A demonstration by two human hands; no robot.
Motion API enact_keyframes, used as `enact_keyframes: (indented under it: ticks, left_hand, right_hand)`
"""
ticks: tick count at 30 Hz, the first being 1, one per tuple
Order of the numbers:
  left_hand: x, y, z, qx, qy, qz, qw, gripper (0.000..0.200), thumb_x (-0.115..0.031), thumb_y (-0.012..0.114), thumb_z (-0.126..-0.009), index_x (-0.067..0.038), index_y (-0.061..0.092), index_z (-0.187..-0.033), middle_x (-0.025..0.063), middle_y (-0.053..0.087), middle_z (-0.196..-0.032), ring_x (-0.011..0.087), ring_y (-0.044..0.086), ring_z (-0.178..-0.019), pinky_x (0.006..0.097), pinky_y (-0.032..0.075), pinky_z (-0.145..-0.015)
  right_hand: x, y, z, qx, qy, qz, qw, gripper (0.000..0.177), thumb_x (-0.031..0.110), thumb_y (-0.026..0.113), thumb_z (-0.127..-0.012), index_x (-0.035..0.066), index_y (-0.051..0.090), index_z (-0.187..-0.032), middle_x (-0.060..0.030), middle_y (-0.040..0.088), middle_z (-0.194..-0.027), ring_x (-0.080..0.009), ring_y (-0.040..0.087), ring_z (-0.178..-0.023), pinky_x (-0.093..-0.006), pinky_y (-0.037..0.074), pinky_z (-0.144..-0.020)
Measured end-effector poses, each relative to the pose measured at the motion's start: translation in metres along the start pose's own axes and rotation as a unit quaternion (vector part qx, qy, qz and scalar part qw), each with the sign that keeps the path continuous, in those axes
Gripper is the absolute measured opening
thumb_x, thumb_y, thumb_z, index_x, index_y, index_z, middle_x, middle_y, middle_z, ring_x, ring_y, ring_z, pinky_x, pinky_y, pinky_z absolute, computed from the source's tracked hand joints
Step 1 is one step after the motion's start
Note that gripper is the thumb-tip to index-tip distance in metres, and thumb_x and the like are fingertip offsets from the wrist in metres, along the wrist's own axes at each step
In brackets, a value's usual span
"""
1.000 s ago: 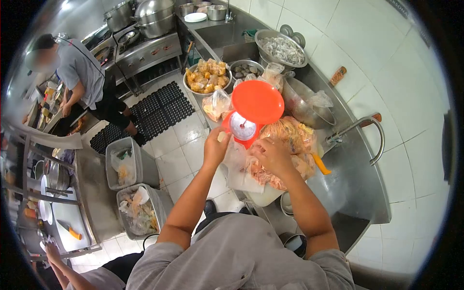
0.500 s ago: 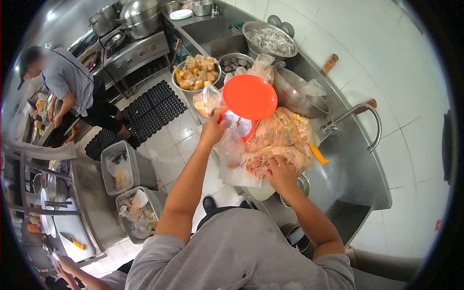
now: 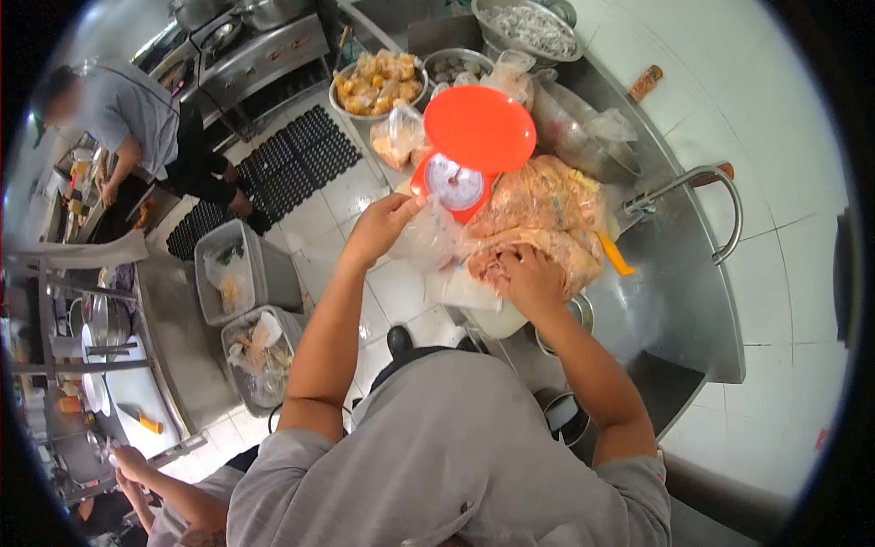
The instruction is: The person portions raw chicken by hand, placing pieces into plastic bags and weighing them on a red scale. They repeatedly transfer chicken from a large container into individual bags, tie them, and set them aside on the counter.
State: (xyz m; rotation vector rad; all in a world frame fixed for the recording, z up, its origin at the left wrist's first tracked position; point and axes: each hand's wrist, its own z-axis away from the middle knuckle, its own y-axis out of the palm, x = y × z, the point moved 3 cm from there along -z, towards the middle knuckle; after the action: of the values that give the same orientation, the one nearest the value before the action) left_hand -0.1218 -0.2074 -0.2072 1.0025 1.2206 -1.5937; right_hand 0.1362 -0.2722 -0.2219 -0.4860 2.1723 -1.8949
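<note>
My left hand [image 3: 378,230] pinches the edge of a clear plastic bag [image 3: 425,239] in front of a red kitchen scale [image 3: 460,191]. The scale has a white dial and a round red pan [image 3: 478,129] on top. My right hand [image 3: 536,284] reaches into the pale raw meat [image 3: 492,266] at the mouth of a big plastic bag; its fingertips are partly sunk in the meat. Behind it lies more bagged meat [image 3: 533,205]. An orange handle [image 3: 615,254] sticks out at the right of the bags.
Bowls of yellow bagged food [image 3: 378,84] and grey shrimp-like food [image 3: 529,32] stand at the back. A tilted steel bowl [image 3: 583,137] and a faucet [image 3: 720,173] are at right. Two bins [image 3: 228,273] stand left. One co-worker [image 3: 137,128] bends at a counter; another's arms [image 3: 169,488] show lower left.
My left hand has come away from the scale's side toward me, with the bag, and the dial is now uncovered. My right hand stays at the meat. The view has shifted.
</note>
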Motion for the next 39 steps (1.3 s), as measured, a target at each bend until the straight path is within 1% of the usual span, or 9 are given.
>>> enact_keyframes:
  ticks: [6,12,18,24,28,31,33,36,39]
  left_hand:
    - [-0.027,0.017,0.033,0.137,0.033,0.016,0.99,0.032,-0.024,0.064,-0.083,-0.002,0.061,-0.106,0.0051,0.063,-0.088,0.0133,0.056,-0.078,0.0269,0.046,-0.07]
    - [-0.048,0.047,0.041,0.023,0.062,0.041,0.997,0.022,-0.018,0.06,-0.085,-0.001,0.063,-0.098,0.0069,0.062,-0.079,0.01,0.054,-0.058,0.0268,0.045,-0.048]
    - [-0.08,0.054,0.042,0.018,0.035,0.071,0.997,0.022,-0.019,0.056,-0.087,-0.002,0.064,-0.099,0.0005,0.055,-0.059,0.0052,0.045,-0.044,0.0222,0.037,-0.042]
    - [-0.093,0.072,0.033,0.048,0.047,0.065,0.996,0.026,-0.022,0.053,-0.09,-0.001,0.066,-0.095,0.0015,0.056,-0.059,0.0066,0.047,-0.044,0.0232,0.038,-0.042]
    - [-0.088,0.08,0.021,0.051,0.052,0.05,0.996,0.028,-0.023,0.052,-0.09,0.0,0.066,-0.097,0.0017,0.056,-0.06,0.0071,0.048,-0.046,0.0234,0.038,-0.042]
    - [-0.086,0.08,0.017,0.08,0.016,0.046,0.996,0.031,-0.025,0.05,-0.091,0.0,0.066,-0.099,0.0023,0.058,-0.061,0.0072,0.049,-0.047,0.0233,0.039,-0.043]
    - [-0.089,0.077,0.019,0.088,0.007,0.044,0.995,0.032,-0.025,0.049,-0.092,0.001,0.066,-0.1,0.0039,0.059,-0.064,0.0077,0.051,-0.05,0.0233,0.04,-0.045]
    - [-0.095,0.071,0.024,0.08,0.034,0.055,0.995,0.032,-0.024,0.047,-0.091,0.001,0.065,-0.099,0.0074,0.062,-0.069,0.01,0.055,-0.056,0.0243,0.044,-0.051]
    - [-0.09,0.073,0.025,0.065,0.078,0.028,0.994,0.031,-0.021,0.046,-0.091,0.003,0.065,-0.097,0.01,0.064,-0.075,0.0132,0.059,-0.065,0.027,0.047,-0.061]
  right_hand:
    - [0.007,-0.001,-0.007,0.137,0.041,-0.037,0.989,0.034,0.024,0.066,-0.072,0.013,0.059,-0.104,-0.0137,0.055,-0.101,-0.0342,0.062,-0.082,-0.0459,0.05,-0.067]
    - [-0.011,-0.012,-0.011,0.09,0.027,-0.14,0.986,0.029,0.023,0.065,-0.073,0.007,0.06,-0.097,-0.0169,0.063,-0.085,-0.0321,0.063,-0.074,-0.0378,0.05,-0.067]
    - [-0.056,-0.042,-0.01,0.058,0.135,-0.349,0.926,0.019,0.016,0.062,-0.077,0.004,0.059,-0.091,-0.0042,0.056,-0.07,-0.0156,0.054,-0.062,-0.0269,0.046,-0.056]
    - [-0.087,-0.094,-0.009,0.031,0.245,-0.595,0.765,0.006,0.009,0.052,-0.081,0.005,0.055,-0.084,0.0014,0.051,-0.07,-0.0072,0.049,-0.057,-0.025,0.042,-0.048]
    - [-0.069,-0.137,-0.014,0.005,0.116,-0.771,0.626,0.004,0.009,0.051,-0.086,0.009,0.053,-0.089,0.0012,0.05,-0.074,-0.0074,0.049,-0.055,-0.0228,0.04,-0.045]
    - [-0.032,-0.123,-0.018,-0.02,0.2,-0.809,0.553,0.008,0.012,0.05,-0.088,0.009,0.052,-0.094,-0.0002,0.052,-0.075,-0.0086,0.052,-0.057,-0.0233,0.041,-0.045]
    - [-0.015,-0.087,-0.028,0.065,0.124,-0.843,0.52,0.015,0.015,0.048,-0.089,0.01,0.051,-0.102,-0.001,0.054,-0.075,-0.011,0.056,-0.06,-0.0248,0.043,-0.046]
    - [0.016,-0.066,-0.028,0.129,0.231,-0.817,0.512,0.018,0.019,0.048,-0.09,0.008,0.053,-0.103,-0.0016,0.054,-0.073,-0.0131,0.06,-0.064,-0.0261,0.046,-0.049]
    - [0.023,-0.048,-0.027,0.179,0.205,-0.627,0.73,0.02,0.02,0.049,-0.089,0.004,0.057,-0.098,-0.0072,0.059,-0.073,-0.018,0.063,-0.069,-0.0312,0.049,-0.053]
